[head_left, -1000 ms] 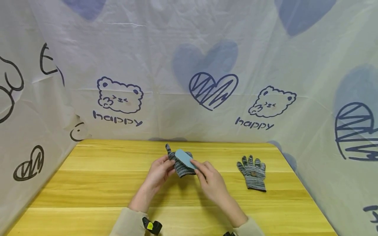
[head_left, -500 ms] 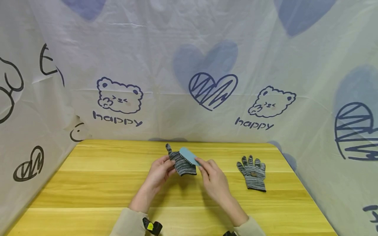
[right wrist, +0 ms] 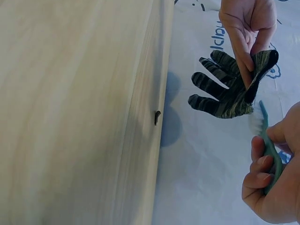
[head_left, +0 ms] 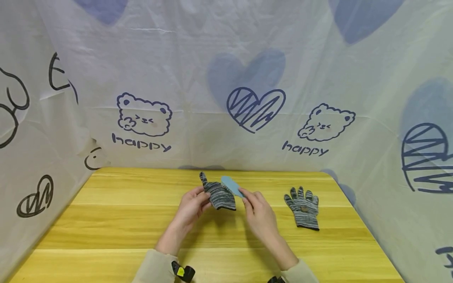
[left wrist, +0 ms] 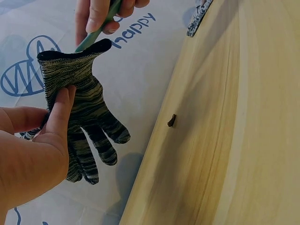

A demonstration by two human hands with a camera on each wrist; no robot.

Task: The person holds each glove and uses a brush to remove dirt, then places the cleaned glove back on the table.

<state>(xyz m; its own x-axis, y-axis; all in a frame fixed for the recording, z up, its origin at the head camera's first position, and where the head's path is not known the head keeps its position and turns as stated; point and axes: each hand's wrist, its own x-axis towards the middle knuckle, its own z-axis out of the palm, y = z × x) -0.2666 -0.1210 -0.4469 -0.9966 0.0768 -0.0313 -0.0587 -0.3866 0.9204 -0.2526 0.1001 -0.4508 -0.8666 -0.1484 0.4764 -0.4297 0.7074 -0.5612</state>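
My left hand point(head_left: 192, 204) pinches a grey-and-black striped knit glove point(head_left: 221, 195) by its side and holds it raised above the wooden table. The glove has a black cuff edge, and its fingers hang free in the left wrist view. Curled round the handle of a light blue brush point(head_left: 231, 186) is my right hand point(head_left: 261, 216). White bristles point(right wrist: 257, 119) face the glove close to its cuff; whether they touch it I cannot tell. A second matching glove point(head_left: 305, 211) lies flat on the table to the right, bearing a small brown patch.
The wooden table point(head_left: 124, 220) ends at a pale cloth backdrop point(head_left: 198, 129) printed with hearts and bears. A small dark piece point(left wrist: 172, 120) shows near the table edge in both wrist views; its kind is unclear.
The brush and my right hand have moved right across the glove, uncovering more of its striped surface. The left hand and the glove on the table have stayed in place.
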